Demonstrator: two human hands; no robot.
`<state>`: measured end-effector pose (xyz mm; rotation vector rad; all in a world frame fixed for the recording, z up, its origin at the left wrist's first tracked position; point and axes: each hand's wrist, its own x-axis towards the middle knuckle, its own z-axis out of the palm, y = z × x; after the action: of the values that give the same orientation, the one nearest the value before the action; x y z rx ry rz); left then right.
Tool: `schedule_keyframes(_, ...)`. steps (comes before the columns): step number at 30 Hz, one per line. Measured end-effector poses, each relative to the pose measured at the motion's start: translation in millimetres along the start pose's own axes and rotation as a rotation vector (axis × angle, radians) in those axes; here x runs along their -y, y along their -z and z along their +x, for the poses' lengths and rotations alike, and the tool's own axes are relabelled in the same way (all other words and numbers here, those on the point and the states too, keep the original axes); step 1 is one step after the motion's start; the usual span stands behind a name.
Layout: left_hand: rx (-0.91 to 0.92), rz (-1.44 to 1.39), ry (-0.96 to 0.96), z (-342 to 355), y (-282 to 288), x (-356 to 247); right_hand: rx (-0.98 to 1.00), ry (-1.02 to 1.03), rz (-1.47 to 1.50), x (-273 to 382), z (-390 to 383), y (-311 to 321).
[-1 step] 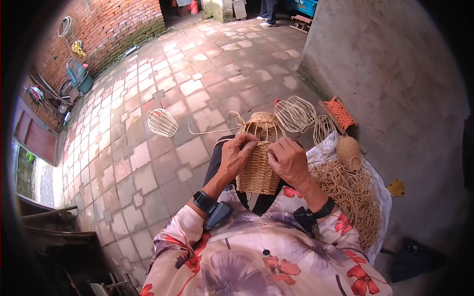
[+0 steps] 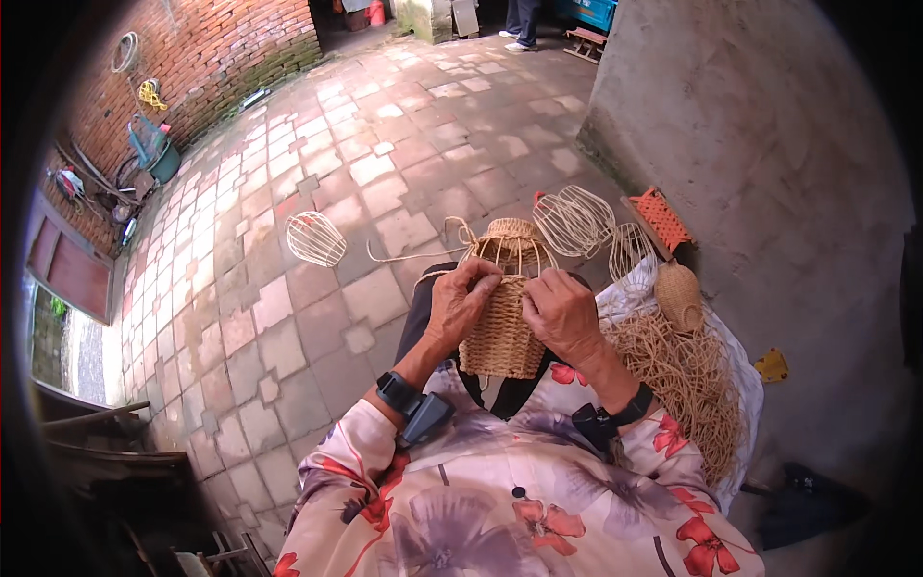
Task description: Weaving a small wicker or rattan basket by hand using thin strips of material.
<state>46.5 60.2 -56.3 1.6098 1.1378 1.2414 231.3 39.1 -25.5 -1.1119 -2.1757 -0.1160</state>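
A half-woven straw basket (image 2: pixel 505 338) rests at my lap, its body closely woven. Bare ribs (image 2: pixel 510 258) show between that body and a woven band (image 2: pixel 511 229) at its far end. My left hand (image 2: pixel 460 306) is closed, thumb and fingers pinching the upper left edge of the weave. My right hand (image 2: pixel 565 313) is closed on the right side of the same edge, fingertips pressed together. Whether a strand lies between the fingertips is hidden. A loose straw cord (image 2: pixel 409 258) trails off to the left beyond my left hand.
Wire frames (image 2: pixel 575 222) and a finished-looking woven piece (image 2: pixel 679 298) lie at the right, near a heap of straw cord (image 2: pixel 678 385) on a white sheet (image 2: pixel 745 385). Another frame (image 2: pixel 315 238) sits on the paving at left. A grey wall (image 2: pixel 750 144) bounds the right. Someone's legs (image 2: pixel 522 21) stand far off.
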Motion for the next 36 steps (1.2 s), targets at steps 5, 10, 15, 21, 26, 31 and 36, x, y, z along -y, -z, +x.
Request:
schedule_keyframes(5,0.027,0.05,0.003,-0.2,-1.3,2.5,0.028,-0.015,-0.09,-5.9,-8.3,5.1)
schedule_keyframes(10,-0.024,-0.019,0.008,1.7,2.8,4.8,0.11,-0.56,-0.144,-113.0,-144.9,34.3)
schedule_keyframes(15,-0.024,0.039,0.026,-0.9,9.8,-8.1,0.615,-1.361,-0.601,-177.6,-344.4,128.7)
schedule_keyframes(21,-0.005,0.097,0.009,0.6,6.3,-12.9,0.255,-1.127,0.015,-160.0,-255.9,63.6)
schedule_keyframes(26,0.03,0.043,0.08,-0.9,8.0,-5.6,0.103,-0.509,0.374,-54.8,-62.0,18.9)
schedule_keyframes(31,-0.024,-0.072,0.166,-4.9,6.9,-0.7,0.248,-0.518,0.57,-34.0,-38.8,13.0)
schedule_keyframes(36,-0.07,0.075,-0.133,-0.2,8.2,-2.7,0.184,-0.494,0.653,-33.8,-25.9,32.3)
